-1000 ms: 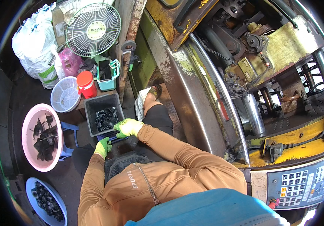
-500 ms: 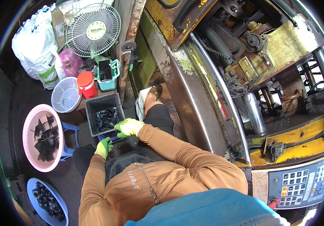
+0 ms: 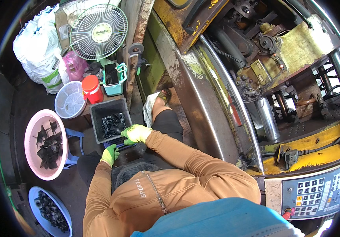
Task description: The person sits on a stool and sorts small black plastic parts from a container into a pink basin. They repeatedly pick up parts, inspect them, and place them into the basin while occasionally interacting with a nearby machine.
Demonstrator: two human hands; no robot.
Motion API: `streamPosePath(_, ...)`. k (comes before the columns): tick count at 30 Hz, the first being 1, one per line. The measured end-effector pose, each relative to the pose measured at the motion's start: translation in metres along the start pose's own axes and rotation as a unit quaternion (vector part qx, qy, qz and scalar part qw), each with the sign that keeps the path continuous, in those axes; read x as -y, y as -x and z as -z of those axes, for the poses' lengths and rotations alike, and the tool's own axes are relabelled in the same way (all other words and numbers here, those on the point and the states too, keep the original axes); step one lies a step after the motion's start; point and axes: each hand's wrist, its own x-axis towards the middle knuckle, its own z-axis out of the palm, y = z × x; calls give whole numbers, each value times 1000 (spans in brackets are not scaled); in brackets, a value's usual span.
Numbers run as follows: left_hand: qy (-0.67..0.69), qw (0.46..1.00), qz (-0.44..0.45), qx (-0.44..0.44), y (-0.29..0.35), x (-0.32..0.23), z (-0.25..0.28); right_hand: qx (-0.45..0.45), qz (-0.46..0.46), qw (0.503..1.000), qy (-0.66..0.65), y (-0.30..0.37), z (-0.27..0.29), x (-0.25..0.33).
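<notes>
Both my hands wear yellow-green gloves and are close together at the near side of a dark grey bin (image 3: 124, 106). Black plastic pieces (image 3: 113, 125) lie in a heap inside that bin. My right hand (image 3: 136, 134) is by the bin's near right corner, its fingers curled in; what they hold, if anything, is hidden. Lower and to the left, my left hand (image 3: 109, 154) has its fingers drawn together beside a blue basket (image 3: 119, 143), partly showing under the bin's near edge. Anything in that hand is too small to make out.
A pink basin (image 3: 32, 160) with black parts stands left, near a blue stool (image 3: 74, 144); a blue basin (image 3: 35, 213) sits lower. Beyond are a white colander (image 3: 69, 98), red jug (image 3: 92, 89) and fan (image 3: 98, 32). A large machine (image 3: 201, 114) fills the right.
Little differs: the whole view has shifted very slightly. My hands keep almost the same place and pose by the grey bin.
</notes>
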Motion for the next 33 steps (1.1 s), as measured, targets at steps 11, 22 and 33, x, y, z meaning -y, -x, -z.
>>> streamPosePath(11,-3,1000,-5,-6,6,-1,-3,-10,13,1000,2,-1,-3,-4)
streamPosePath(22,-9,1000,0,12,-11,5,8,43,-4,999,18,4,11,6)
streamPosePath(33,-20,1000,-3,-13,10,-1,-2,36,9,999,16,5,12,7)
